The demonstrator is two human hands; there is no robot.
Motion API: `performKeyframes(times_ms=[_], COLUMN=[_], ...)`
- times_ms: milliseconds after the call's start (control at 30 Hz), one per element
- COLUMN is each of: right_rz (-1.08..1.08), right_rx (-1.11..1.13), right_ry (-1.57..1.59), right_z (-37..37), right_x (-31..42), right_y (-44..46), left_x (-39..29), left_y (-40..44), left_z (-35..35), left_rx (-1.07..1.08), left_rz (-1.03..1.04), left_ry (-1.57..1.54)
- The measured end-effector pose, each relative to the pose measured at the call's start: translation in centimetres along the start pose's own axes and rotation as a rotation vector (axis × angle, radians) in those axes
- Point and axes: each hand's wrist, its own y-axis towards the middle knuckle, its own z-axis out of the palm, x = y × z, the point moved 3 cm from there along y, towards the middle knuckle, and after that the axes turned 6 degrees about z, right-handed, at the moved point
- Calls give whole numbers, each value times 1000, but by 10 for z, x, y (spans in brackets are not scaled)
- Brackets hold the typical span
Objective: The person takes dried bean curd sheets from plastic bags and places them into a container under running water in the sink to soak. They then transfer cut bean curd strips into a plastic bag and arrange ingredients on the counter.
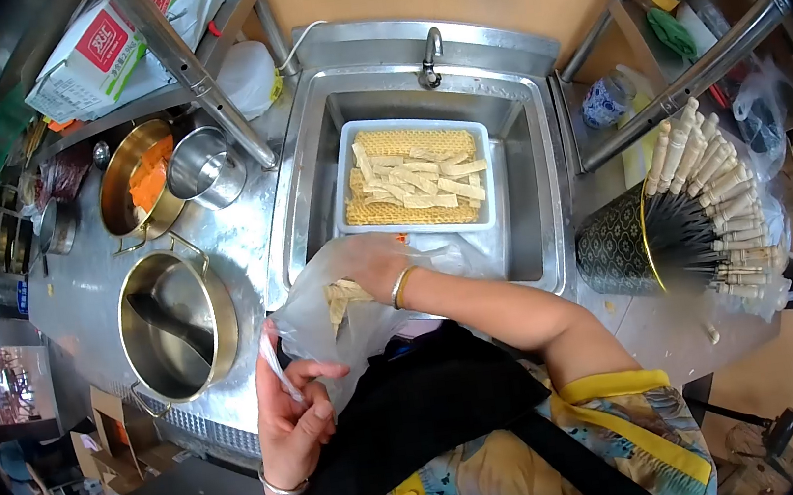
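A translucent plastic bag (309, 303) hangs in front of me at the sink's front edge. My left hand (300, 413) pinches the bag's rolled edge on the left side. Inside the bag opening is my right hand (374, 268), its fingers hidden at pale yellow strips (345, 295) that show through the plastic. Whether those fingers grip the strips cannot be made out. Beyond the bag, a white tray (346, 179) sits in the steel sink (519, 193), bearing more pale strips (420, 181) on a yellow honeycomb-textured layer.
Left of the sink stand a divided pot (178, 324), a steel container (206, 168) and a brass-coloured pot (116, 178) with orange pieces. A patterned holder (613, 239) full of wooden-handled sticks lies tilted at right. The faucet (429, 55) is behind the tray; shelf posts flank the sink.
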Motion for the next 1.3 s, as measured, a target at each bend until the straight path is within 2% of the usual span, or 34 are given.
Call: performKeyframes(times_ms=[67,167,200,300,467,500,567,667,800,867,900,967,1067,1200,1267,1300], right_rz=[-76,-93,-97,112,-10,-11,92,16,-61,-178,-186,-37,-71,-103,152,150], right_rx=[-196,-264,-256,-142,-21,-24,137,102,22,-151,-150,0,-74,-56,98,93], right_ry=[67,102,104,77,14,13,116,81,-82,-89,-91,-123,-62,-18,200,194], right_z=[8,-16,-8,12,1,-6,-16,-30,-5,-1,-10,-35,-47,-106,-126,-129], right_x=[-10,-6,-12,-29,-21,-17,-14,-7,-8,-10,-1,18,4,17,-3,-13], right_y=[-6,-16,-15,-10,-12,-13,-13,-18,-17,-22,-28,-42,-47,-67,-69,-72], left_x=[1,4,4,2,4,4,4,1,-2,-5,-5,-6,-5,-8,-8,-8], left_y=[-1,1,1,3,7,7,8,9,13,14,15,21,28,37,40,41], left_z=[0,-1,-2,0,2,2,0,1,5,8,9,6,7,6,6,6], left_rx=[27,59,55,48,104,98,79,50,51,62,69,48,35,2,3,2], left_rz=[-9,-22,-32,-27,-31,-28,-21,-3,-10,-6,-2,4,1,0,11,-7], left_ry=[-24,-70,-88,-117,-111,-116,-124,-132,-138,-139,-141,-134,-129,-190,-204,-219])
